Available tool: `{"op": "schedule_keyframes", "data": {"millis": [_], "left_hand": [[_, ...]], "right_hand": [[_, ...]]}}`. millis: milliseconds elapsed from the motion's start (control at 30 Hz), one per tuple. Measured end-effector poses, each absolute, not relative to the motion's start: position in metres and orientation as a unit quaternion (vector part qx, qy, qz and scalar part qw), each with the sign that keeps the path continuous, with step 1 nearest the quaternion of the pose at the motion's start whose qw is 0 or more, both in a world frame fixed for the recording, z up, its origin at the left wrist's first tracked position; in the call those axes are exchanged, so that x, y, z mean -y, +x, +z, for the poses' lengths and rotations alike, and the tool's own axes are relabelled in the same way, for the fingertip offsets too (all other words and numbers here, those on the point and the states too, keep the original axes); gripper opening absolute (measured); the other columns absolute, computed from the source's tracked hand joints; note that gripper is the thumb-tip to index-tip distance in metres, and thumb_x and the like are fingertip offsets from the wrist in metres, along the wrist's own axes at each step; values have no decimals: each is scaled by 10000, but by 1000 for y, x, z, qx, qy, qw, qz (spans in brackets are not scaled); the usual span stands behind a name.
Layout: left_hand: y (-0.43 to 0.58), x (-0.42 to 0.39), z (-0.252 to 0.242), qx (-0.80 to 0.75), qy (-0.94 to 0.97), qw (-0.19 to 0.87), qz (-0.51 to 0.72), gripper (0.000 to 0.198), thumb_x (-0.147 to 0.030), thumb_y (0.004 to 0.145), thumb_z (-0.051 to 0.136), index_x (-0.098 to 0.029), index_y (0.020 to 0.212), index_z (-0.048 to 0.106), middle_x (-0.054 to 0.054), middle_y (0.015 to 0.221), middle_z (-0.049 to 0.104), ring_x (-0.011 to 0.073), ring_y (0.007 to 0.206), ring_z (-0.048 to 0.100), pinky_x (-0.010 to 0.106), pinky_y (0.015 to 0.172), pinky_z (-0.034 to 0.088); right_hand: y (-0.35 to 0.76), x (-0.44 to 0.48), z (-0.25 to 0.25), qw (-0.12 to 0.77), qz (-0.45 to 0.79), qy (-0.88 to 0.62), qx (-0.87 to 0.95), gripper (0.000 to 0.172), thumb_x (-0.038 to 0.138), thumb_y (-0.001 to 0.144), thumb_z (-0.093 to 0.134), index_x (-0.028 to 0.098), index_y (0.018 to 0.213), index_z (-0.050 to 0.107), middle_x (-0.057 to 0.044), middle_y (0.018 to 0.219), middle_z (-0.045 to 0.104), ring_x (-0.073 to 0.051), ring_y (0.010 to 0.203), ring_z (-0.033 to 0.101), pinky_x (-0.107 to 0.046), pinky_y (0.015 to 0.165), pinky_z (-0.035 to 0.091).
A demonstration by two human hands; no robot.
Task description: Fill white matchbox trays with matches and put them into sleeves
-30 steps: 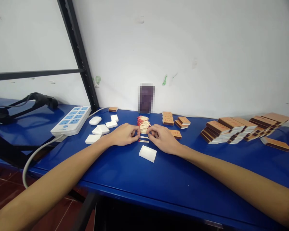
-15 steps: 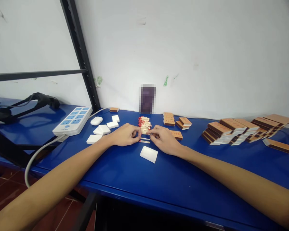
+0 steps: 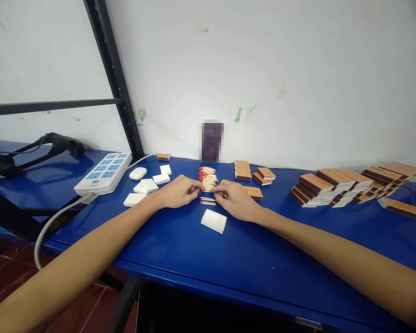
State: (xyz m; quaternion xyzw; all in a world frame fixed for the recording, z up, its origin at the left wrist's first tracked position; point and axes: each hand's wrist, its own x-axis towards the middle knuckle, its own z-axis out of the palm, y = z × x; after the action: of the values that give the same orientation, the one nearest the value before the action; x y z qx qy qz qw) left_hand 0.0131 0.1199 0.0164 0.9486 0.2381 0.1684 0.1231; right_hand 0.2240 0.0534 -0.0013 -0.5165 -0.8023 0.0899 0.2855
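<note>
A dense pile of red-headed matches [image 3: 208, 178] lies on the blue table in front of me. My left hand [image 3: 182, 191] reaches to the pile's lower left edge, index finger stretched out and thumb a little apart beneath it. From the other side, my right hand [image 3: 234, 199] has its index fingertip at the pile's lower right edge, its thumb lower and apart. I see no match clearly gripped by either hand. Below the pile, a few separate matches [image 3: 208, 201] lie side by side, heads to the left. Nearer to me sits a white matchbox tray [image 3: 214, 221].
Several white trays [image 3: 135, 200] and a white rounded case [image 3: 137, 173] lie left, beside a power strip [image 3: 104, 173]. Orange matchboxes [image 3: 242, 170] stand behind my right hand, with larger stacks [image 3: 336, 182] farther right. A pixelated dark object [image 3: 211, 142] leans against the wall.
My left hand has moved slightly up from the separate matches to the pile, its thumb drawing back. The row of separate matches is now more fully visible. My right hand has barely moved.
</note>
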Motion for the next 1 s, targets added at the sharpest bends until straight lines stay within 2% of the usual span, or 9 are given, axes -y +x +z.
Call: {"op": "schedule_keyframes", "data": {"millis": [467, 1000], "left_hand": [[13, -121, 17, -246, 947, 111, 173, 265, -170, 857, 469, -164, 1020, 677, -45, 554, 559, 88, 474, 478, 218, 534, 341], [14, -119, 19, -244, 947, 116, 174, 268, -167, 837, 472, -162, 984, 696, -43, 547, 540, 88, 471, 444, 223, 539, 336]], "right_hand": [[225, -52, -2, 296, 72, -490, 817, 266, 113, 854, 496, 181, 929, 742, -19, 713, 534, -134, 671, 491, -267, 639, 367], [224, -50, 3, 293, 120, -507, 802, 202, 97, 808, 549, 185, 869, 721, 11, 690, 524, -107, 619, 463, -252, 630, 358]]}}
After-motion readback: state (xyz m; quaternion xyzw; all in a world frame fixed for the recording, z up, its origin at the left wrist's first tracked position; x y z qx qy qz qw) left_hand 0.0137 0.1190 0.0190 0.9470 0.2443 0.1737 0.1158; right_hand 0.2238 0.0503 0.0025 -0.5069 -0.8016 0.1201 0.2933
